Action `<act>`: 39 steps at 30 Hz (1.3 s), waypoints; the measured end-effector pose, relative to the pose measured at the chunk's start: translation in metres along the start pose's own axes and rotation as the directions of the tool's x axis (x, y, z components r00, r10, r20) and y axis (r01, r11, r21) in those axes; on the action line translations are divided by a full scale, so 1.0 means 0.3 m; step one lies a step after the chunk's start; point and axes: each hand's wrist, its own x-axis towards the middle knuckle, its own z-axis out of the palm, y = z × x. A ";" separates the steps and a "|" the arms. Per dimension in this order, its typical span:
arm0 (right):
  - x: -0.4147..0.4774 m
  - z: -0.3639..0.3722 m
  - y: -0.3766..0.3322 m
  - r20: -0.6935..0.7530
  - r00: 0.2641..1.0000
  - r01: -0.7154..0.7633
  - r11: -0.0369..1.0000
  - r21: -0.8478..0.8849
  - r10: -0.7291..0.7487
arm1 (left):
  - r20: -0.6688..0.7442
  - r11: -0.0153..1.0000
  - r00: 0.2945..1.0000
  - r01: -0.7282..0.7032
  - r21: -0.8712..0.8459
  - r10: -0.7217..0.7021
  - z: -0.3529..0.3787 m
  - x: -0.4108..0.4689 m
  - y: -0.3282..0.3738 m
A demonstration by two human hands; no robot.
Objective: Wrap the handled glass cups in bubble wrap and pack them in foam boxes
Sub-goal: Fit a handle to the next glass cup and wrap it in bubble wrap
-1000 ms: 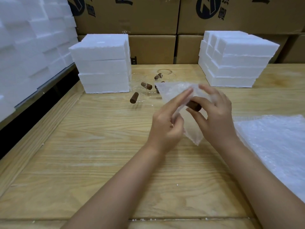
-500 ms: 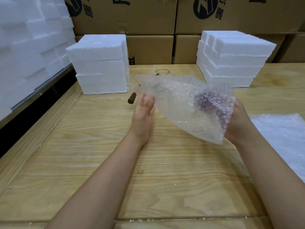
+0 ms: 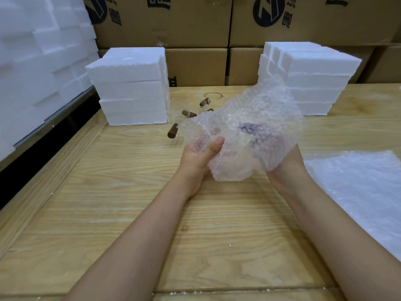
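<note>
A bundle of bubble wrap (image 3: 245,135) hangs above the middle of the wooden table (image 3: 130,192). A dark handle shows faintly through it, so a glass cup sits inside. My left hand (image 3: 198,157) grips the bundle's lower left, thumb pressed on the wrap. My right hand (image 3: 282,166) cups the bundle from below on the right; its fingers are hidden behind the wrap. Behind the bundle lie several clear glass cups with brown handles (image 3: 188,114).
Two stacks of white foam boxes stand at the back, one left (image 3: 130,88) and one right (image 3: 308,79). Loose bubble wrap sheets (image 3: 358,192) lie at the right. More foam is piled at far left (image 3: 39,61). Cardboard cartons (image 3: 195,29) line the back.
The bubble wrap sheet, spread out half a second ago, is now gathered round the cup. My left hand moved from beside the sheet to grip the bundle.
</note>
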 end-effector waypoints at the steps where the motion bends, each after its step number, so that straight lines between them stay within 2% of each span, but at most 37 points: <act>1: -0.004 0.009 -0.001 -0.010 1.000 0.009 0.997 -0.079 -0.010 | -0.014 1.000 1.000 -0.008 -0.017 0.008 0.004 -0.001 0.001; 5: -0.017 0.043 0.001 0.018 1.000 0.028 0.970 -0.241 -0.024 | -0.025 0.999 1.000 -0.016 -0.048 0.015 0.013 -0.001 0.010; 8: -0.038 0.062 0.015 0.087 0.996 0.045 0.960 -0.278 -0.021 | -0.011 0.999 0.999 -0.042 0.030 0.043 0.009 -0.001 0.009; 12: -0.027 0.058 0.024 -0.060 0.998 -0.001 0.978 -0.209 -0.012 | -0.017 0.995 0.999 -0.038 0.088 0.039 0.010 0.001 -0.004; 14: -0.011 0.032 0.019 -0.078 0.991 0.072 0.926 -0.370 -0.108 | -0.040 0.995 0.998 -0.035 0.090 0.039 0.004 0.004 -0.008; 16: 0.004 0.004 0.014 -0.021 0.991 0.107 0.865 -0.490 -0.134 | -0.052 0.994 0.997 -0.055 0.093 0.060 -0.009 0.010 -0.009; 19: 0.015 -0.029 0.027 0.200 0.980 0.126 0.820 -0.559 -0.014 | -0.057 0.990 0.995 -0.072 0.123 0.079 -0.021 0.017 -0.011; 21: 0.009 -0.032 0.040 0.277 0.959 0.131 0.781 -0.611 0.055 | -0.054 0.990 0.996 -0.067 0.123 0.074 -0.022 0.018 -0.006; 24: -0.011 -0.003 0.040 0.307 0.951 0.244 0.731 -0.637 -0.051 | -0.027 0.996 0.999 -0.033 0.084 0.036 -0.017 0.020 0.000; 25: -0.020 0.009 0.039 0.310 0.948 0.251 0.767 -0.590 -0.072 | -0.011 0.997 1.000 -0.025 0.070 0.026 -0.013 0.018 0.002; 27: -0.036 0.037 0.054 0.298 0.950 0.243 0.812 -0.530 -0.090 | 0.012 0.999 1.000 -0.005 0.053 0.005 0.000 0.015 0.003; 30: -0.061 0.079 0.078 0.271 0.961 0.214 0.750 -0.626 -0.049 | 0.008 1.000 1.000 0.010 0.009 -0.010 0.013 0.014 0.006; 35: -0.080 0.074 0.065 0.307 0.952 0.211 0.775 -0.595 -0.024 | 0.057 0.991 0.996 0.078 -0.108 -0.072 0.017 0.007 0.023; 38: -0.048 0.046 0.045 0.192 0.980 0.089 0.737 -0.670 0.057 | 0.113 0.972 0.984 0.159 -0.175 -0.141 0.017 0.003 0.032; 39: -0.029 0.033 0.037 0.116 0.993 0.046 0.778 -0.626 0.034 | 0.128 0.960 0.979 0.182 -0.214 -0.157 0.012 0.003 0.034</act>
